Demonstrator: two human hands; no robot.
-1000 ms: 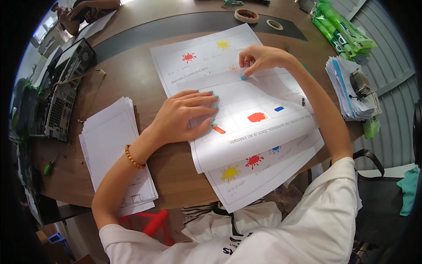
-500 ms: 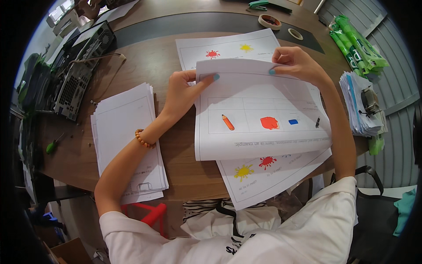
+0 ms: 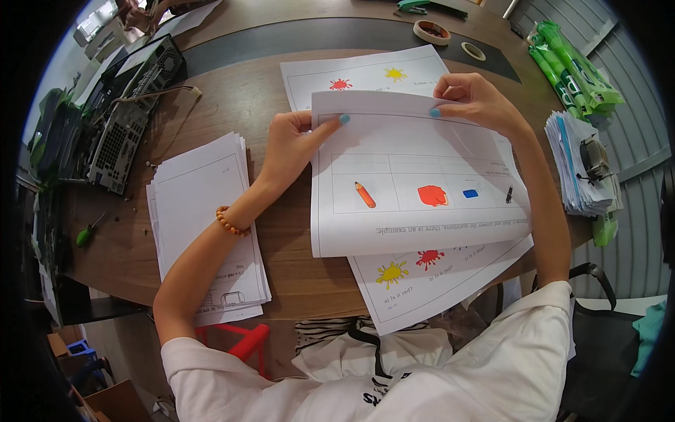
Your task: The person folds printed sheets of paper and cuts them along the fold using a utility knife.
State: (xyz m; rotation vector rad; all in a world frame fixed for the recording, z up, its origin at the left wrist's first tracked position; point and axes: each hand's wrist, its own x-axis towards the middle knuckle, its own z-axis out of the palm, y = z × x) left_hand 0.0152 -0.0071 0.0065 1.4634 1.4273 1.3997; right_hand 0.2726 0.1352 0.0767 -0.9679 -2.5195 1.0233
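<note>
I grip the upper edge of a bent white worksheet, printed with a pencil and red and blue pictures. My left hand has its thumb on the sheet's left end and fingers behind it. My right hand pinches the same edge further right. A sheet with red and yellow splats lies behind it, and another with splats shows below it, at the table's front edge. A stack of white pages lies left, under my left forearm.
A computer case and green screwdriver are left. Tape rolls and a stapler are at the back. Green packages and clipped papers are right. Another person's arm is at back left.
My left hand, earlier spread flat on the sheet, has moved up and left and now grips its top edge. That edge has risen; little differs over the last half second.
</note>
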